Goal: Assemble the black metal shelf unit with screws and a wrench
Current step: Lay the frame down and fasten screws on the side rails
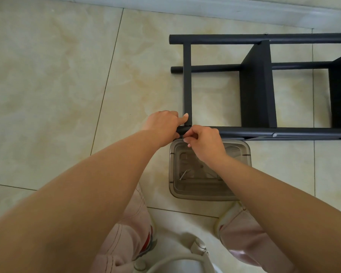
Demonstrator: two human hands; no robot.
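Beige marbled floor tiles w/ dark grout lines fill the frame; a pale baseboard runs along the top edge. The black metal shelf unit lies on its side at upper right, its long axis running left-right and continuing off the right edge, tube ends pointing left. A screw shows in the near rail. Left hand grips the near-left corner, index finger straight against the crossbar. Right hand pinches something small at that corner (too small to identify). A clear plastic container sits just below the rail, loose screws inside.
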